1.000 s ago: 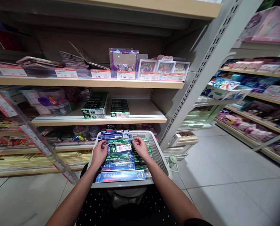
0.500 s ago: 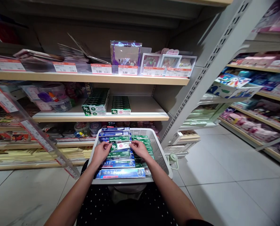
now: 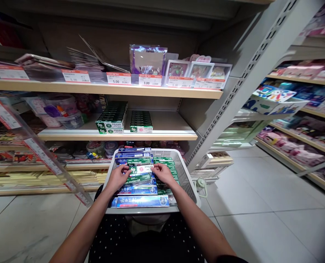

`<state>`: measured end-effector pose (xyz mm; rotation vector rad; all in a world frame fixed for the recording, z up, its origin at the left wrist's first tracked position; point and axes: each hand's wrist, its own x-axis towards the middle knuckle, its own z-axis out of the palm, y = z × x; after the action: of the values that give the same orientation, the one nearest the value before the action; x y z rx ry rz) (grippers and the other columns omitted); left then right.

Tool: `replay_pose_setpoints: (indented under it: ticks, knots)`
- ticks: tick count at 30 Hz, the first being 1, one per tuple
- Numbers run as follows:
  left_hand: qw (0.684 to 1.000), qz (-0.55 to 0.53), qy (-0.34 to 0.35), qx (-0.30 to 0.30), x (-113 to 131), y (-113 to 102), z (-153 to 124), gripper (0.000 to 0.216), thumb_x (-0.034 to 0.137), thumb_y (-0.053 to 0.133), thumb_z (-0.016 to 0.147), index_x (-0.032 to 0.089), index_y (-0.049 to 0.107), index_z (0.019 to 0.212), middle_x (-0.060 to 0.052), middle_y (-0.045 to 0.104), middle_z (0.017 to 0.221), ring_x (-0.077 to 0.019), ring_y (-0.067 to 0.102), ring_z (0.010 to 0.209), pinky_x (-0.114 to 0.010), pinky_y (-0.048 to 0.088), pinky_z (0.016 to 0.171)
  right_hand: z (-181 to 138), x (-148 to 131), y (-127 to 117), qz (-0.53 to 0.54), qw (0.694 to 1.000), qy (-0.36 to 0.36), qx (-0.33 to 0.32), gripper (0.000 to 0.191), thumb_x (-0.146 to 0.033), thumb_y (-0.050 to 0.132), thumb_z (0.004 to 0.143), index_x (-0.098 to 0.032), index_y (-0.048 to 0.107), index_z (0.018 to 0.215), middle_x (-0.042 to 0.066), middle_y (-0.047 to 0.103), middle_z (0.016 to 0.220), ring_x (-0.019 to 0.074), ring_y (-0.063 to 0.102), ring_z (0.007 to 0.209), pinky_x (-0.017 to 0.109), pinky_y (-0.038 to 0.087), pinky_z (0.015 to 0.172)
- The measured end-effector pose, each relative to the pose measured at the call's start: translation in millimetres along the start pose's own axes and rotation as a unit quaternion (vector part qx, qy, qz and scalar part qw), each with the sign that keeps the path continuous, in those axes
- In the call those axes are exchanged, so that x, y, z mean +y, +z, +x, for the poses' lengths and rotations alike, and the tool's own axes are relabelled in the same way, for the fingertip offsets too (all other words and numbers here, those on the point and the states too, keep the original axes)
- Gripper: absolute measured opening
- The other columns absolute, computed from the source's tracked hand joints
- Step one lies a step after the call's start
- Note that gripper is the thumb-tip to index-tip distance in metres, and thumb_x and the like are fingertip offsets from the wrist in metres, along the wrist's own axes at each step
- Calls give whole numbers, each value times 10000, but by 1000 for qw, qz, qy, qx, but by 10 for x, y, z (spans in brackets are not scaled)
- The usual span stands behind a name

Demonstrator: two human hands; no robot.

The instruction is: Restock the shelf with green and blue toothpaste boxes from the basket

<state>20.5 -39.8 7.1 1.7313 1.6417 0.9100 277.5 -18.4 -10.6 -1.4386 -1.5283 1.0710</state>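
A green and white toothpaste box [image 3: 141, 169] lies level between my hands, its white printed side facing up. My left hand [image 3: 120, 176] pinches its left end, and my right hand [image 3: 162, 173] grips its right end. Both are over a white plastic basket [image 3: 186, 179] resting on my lap. In the basket, blue toothpaste boxes [image 3: 143, 201] lie at the near and far sides. More green boxes [image 3: 137, 179] are under and beside my hands, some partly hidden by my fingers.
On the middle shelf [image 3: 165, 124] ahead stand two groups of green toothpaste boxes [image 3: 140, 120] and clear plastic tubs [image 3: 66, 109]. The upper shelf edge [image 3: 96, 87] carries price tags. A slotted metal post [image 3: 233, 87] rises at the right, with a pale green bottle [image 3: 201, 187] near its foot.
My view has shifted very slightly. Both hands stay on the green and white box in almost the same place over the basket.
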Motion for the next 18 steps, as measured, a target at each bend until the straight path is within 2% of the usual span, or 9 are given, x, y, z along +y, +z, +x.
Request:
replay_pose_setpoints:
  ticks: [8,14,18]
  knots:
    - [992,-122,1,10,-102,28,36,356,471,648,738,189,663,955,-78,721,933,-236,686,852,-327,540,719,43,51,26,63,998,-3,7,388,-423,716,695,-158,659,973,61,688,828,205,656,765,309,523,681]
    - [973,-226,-38,-14,-48,12,26,461,536,684,687,161,633,951,-70,716,855,-212,690,756,-339,565,693,23,-11,16,74,997,-24,18,391,-450,721,699,-175,648,966,61,670,879,202,646,814,319,533,727]
    - [956,-281,-86,-5,-40,20,43,545,557,724,640,156,621,994,-57,718,826,-194,689,714,-363,581,705,-23,-105,8,100,994,-48,12,376,-439,708,718,-178,628,976,57,660,882,198,640,824,327,535,758]
